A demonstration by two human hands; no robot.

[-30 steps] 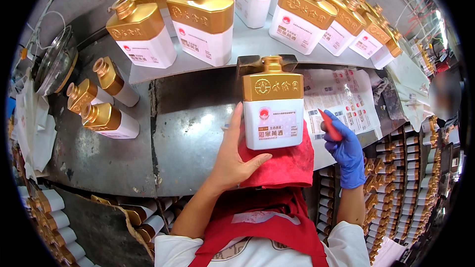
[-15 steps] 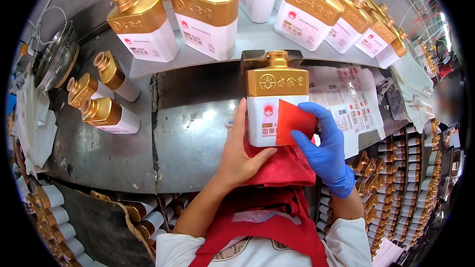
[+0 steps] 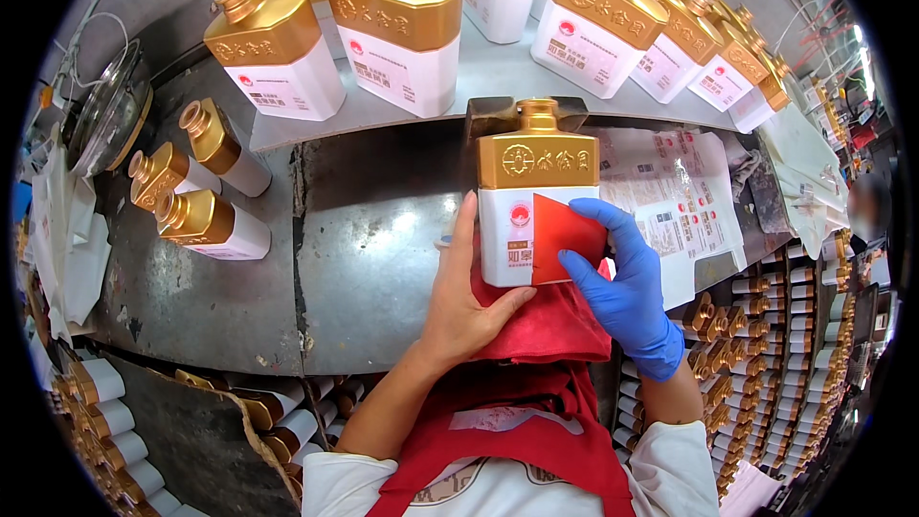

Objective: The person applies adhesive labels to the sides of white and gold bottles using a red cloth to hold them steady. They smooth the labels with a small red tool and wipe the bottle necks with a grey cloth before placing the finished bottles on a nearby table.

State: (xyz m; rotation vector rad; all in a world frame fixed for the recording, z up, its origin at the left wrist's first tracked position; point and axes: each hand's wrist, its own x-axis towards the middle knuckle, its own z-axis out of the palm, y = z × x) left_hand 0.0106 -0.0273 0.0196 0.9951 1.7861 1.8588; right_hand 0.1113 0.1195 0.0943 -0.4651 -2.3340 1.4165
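A flat bottle with a gold top and white body stands upright in front of me, its printed face toward me. My bare left hand grips its left side, fingers along the edge and thumb near the bottom corner. In its blue glove, my right hand pinches a flat red card and holds it against the right part of the white face. The card covers some of the print there. Under the bottle lies a red cloth. Behind the bottle's neck shows a dark block.
Several gold-and-white bottles stand on a raised grey shelf at the back. Three more sit on the metal table at left. Printed label sheets lie at right. Rows of bottles fill the lower right; others lie at lower left.
The red card and my gloved right hand have shifted slightly left across the bottle's face. My left hand and the bottle have barely moved.
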